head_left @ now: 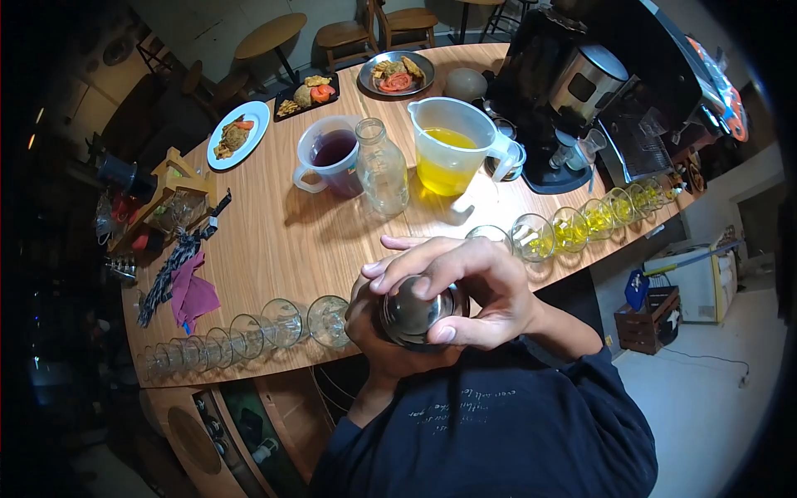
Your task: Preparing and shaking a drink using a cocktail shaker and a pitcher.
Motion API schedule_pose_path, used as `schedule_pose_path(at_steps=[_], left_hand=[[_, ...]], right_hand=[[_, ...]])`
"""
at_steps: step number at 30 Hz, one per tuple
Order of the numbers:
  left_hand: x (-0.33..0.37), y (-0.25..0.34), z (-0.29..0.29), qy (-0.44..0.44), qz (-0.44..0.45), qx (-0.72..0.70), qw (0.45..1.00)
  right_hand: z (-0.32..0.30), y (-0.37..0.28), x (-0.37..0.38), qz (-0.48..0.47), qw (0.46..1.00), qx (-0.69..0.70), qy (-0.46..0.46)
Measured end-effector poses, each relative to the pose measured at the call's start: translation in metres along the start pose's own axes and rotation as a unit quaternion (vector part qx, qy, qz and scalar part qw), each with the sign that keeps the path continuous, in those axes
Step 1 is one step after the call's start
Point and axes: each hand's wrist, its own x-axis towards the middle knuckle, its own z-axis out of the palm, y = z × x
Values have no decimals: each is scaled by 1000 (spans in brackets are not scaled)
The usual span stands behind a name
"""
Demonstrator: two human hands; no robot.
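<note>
Close in front of my chest I hold a shaker (407, 314) with a dark, shiny domed top, seen from above. My left hand (370, 334) is wrapped round its body from the left, partly hidden under the other hand. The fingers and thumb of my right hand (490, 290) curl over the domed top. Beyond my hands stands a clear glass bottle (383, 176), between a jug of dark purple liquid (332, 158) and a larger jug of yellow liquid (452, 158). An upright glass (328, 322) is nearest my left hand; another glass (531, 237) stands by my right.
Empty glasses (246, 336) line the table's near left edge; glasses with yellow contents (598, 219) line the right edge. Plated food (241, 137) stands at the far side. A purple cloth (194, 292) lies left. A dark machine (552, 79) and a tray (548, 181) occupy the back right.
</note>
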Motion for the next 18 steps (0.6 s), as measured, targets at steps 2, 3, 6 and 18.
schedule_pose_path(at_steps=[2,3,6,18], left_hand=[[0,0,-2,-5,4,21,1000],[1,0,-2,4,29,42,999],[5,5,-3,21,70,49,996],[-11,-6,-23,-66,-61,-101,991]], right_hand=[[-6,-2,3,-28,992,-102,-69],[-7,1,2,-40,991,-105,-78],[-8,6,1,-44,993,-79,-80],[-3,38,1,-97,989,19,-114]])
